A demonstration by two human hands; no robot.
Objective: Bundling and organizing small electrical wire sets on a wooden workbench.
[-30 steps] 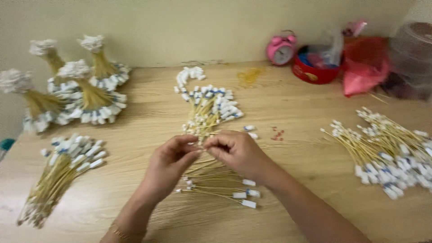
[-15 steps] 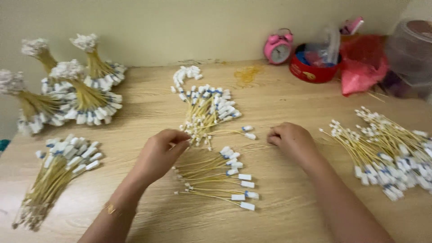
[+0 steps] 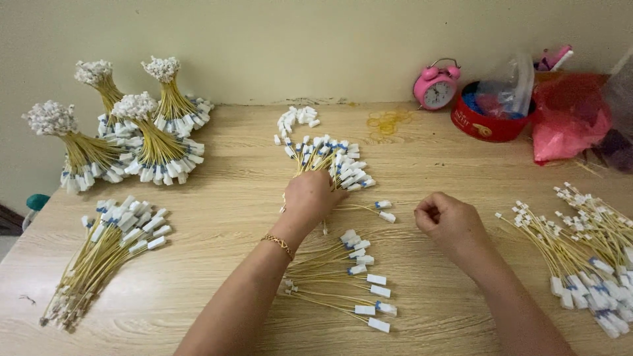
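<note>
My left hand [image 3: 311, 198], with a gold bracelet on the wrist, lies over the stem end of the central pile of yellow wires with white connectors [image 3: 333, 161], fingers closed around the stems. My right hand [image 3: 452, 221] rests on the wooden table [image 3: 231, 198] to the right, fingers curled into a loose fist with nothing visible in it. Between and below the hands lies a small fan of loose yellow wires [image 3: 343, 283] with white tags. Two stray wires [image 3: 379, 209] lie just right of my left hand.
Tied upright wire bundles [image 3: 142, 142] stand at the back left. A flat bundle [image 3: 105, 254] lies at the left, another wire heap [image 3: 583, 254] at the right edge. At the back are a pink alarm clock [image 3: 435, 86], a red tin [image 3: 484, 118], a red bag [image 3: 567, 122] and yellow rubber bands [image 3: 389, 122].
My hands have come apart from above the small fan. The right hand moved to the right and curled shut; the left moved up onto the central pile's stems.
</note>
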